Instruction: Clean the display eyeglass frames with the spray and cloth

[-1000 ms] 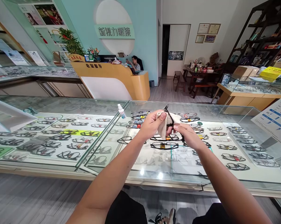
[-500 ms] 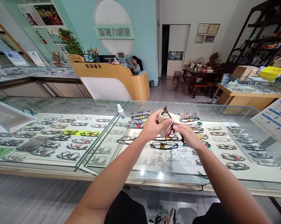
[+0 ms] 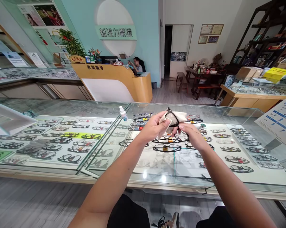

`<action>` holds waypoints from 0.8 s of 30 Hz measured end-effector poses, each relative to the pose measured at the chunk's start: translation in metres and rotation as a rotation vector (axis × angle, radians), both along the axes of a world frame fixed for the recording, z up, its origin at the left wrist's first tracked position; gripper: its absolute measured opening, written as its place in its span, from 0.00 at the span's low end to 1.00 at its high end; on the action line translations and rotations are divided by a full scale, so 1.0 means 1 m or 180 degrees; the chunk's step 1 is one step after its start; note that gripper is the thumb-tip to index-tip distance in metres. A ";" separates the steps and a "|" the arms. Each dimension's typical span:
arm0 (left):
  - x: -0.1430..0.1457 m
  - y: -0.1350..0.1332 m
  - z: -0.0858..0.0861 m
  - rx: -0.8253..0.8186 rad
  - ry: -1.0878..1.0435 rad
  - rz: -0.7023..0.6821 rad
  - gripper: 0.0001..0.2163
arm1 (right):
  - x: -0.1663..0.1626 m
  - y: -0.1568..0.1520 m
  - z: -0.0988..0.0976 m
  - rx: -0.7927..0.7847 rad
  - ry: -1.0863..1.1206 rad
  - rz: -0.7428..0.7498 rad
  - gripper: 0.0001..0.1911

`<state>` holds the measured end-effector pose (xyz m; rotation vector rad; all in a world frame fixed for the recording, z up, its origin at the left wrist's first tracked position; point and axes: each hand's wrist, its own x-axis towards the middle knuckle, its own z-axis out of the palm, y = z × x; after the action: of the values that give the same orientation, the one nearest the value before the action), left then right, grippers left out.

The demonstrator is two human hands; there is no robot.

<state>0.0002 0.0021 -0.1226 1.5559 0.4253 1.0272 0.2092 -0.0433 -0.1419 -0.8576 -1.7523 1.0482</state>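
Above the glass counter, my left hand (image 3: 154, 127) pinches a cream cloth (image 3: 181, 116), its thumb pressing it against one lens. The cloth wraps part of a pair of black-framed glasses (image 3: 176, 118), which is held tilted up. My right hand (image 3: 189, 132) grips the same glasses on the right, fingers closed near the lower rim. Part of the frame is hidden behind the cloth and fingers. To the left of my hands, a white spray bottle (image 3: 123, 113) stands on the glass. Beneath them, a black pair of glasses (image 3: 167, 148) lies in the display.
The glass display counter (image 3: 138, 181) runs across in front of me with several rows of glasses. A printed sign (image 3: 279, 122) stands at the right and a white stand (image 3: 7, 118) at the left. Beyond, a person (image 3: 138, 65) sits behind a wooden service desk (image 3: 143, 85).
The cloth has shifted on the glasses, leaving more of the black rim uncovered. The glasses have turned slightly; both hands stay in nearly the same place.
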 end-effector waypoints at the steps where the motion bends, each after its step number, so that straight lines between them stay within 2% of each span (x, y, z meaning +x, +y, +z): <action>1: 0.001 0.000 -0.001 -0.0021 0.0004 -0.0104 0.23 | 0.000 0.001 -0.001 0.0011 -0.0020 0.0004 0.23; 5: 0.007 -0.003 -0.007 -0.0085 -0.0038 -0.0274 0.24 | 0.000 0.003 -0.005 -0.0028 -0.0021 0.0034 0.24; 15: 0.015 -0.006 -0.012 -0.0216 -0.0108 0.0223 0.23 | -0.007 0.001 -0.005 -0.0172 0.0030 0.0159 0.24; 24: 0.000 0.006 -0.010 -0.0203 -0.0054 -0.0118 0.22 | -0.001 0.000 -0.002 -0.0059 0.0099 -0.0045 0.23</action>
<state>0.0000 0.0083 -0.1326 1.4922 0.4120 0.9886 0.2077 -0.0435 -0.1441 -0.8596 -1.7108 1.0646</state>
